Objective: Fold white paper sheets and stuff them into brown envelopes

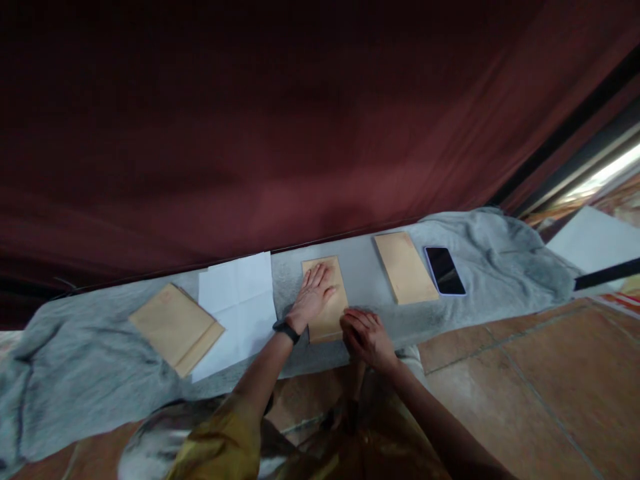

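Note:
A brown paper envelope (333, 320) lies in front of me on a grey cloth. My left hand (314, 293) rests flat on its upper part with the fingers spread; a dark band circles that wrist. At the envelope's lower right edge is my right hand (369, 337), its fingers curled together. What those fingers hold, if anything, is hidden. To the right lies another brown envelope (406, 268). Left of my hands, a creased white sheet of paper (240, 310) is partly covered by a stack of brown envelopes (175, 323).
A phone (445, 271) with a dark screen lies beside the right envelope. The grey cloth (90, 360) covers a long, narrow surface. Behind it rises a dark red curtain-like sheet (300, 153). Tiled floor (525, 380) shows in front, and a pale board (597, 247) stands at far right.

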Tool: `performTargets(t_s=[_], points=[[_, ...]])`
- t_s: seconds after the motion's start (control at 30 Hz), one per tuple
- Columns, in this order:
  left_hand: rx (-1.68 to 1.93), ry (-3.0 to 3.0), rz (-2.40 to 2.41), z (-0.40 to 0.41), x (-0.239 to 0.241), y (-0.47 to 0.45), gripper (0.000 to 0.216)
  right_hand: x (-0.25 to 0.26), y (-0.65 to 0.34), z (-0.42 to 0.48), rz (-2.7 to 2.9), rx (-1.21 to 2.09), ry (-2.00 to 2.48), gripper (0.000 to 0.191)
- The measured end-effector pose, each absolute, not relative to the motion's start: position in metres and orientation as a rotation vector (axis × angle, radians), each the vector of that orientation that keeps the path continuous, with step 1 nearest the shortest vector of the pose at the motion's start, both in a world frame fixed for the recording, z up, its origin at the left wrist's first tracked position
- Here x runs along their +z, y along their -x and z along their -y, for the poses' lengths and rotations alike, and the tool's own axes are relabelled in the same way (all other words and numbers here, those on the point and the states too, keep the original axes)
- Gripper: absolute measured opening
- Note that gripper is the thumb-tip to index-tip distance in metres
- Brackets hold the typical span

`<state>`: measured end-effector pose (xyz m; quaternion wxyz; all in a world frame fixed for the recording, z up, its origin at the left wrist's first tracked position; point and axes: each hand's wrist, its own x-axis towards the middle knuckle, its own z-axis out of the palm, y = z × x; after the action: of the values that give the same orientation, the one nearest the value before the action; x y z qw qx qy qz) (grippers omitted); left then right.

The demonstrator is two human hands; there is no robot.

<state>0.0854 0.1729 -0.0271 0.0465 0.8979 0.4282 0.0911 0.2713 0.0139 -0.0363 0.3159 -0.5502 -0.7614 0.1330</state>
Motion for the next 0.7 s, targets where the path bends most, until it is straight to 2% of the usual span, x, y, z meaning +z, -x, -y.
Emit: performTargets(t_s=[0.23, 0.7], points=[[0.201, -2.825, -1.204, -0.21, -0.042, -0.094, 0.06, -0.037, -0.271, -0.014, 2.028, 0.363, 1.444, 0.036], [0.298, -2.83, -0.976, -0.155, -0.041, -0.097, 0.056, -0.038, -0.269, -0.013, 2.019, 0.338, 1.463, 0.034]])
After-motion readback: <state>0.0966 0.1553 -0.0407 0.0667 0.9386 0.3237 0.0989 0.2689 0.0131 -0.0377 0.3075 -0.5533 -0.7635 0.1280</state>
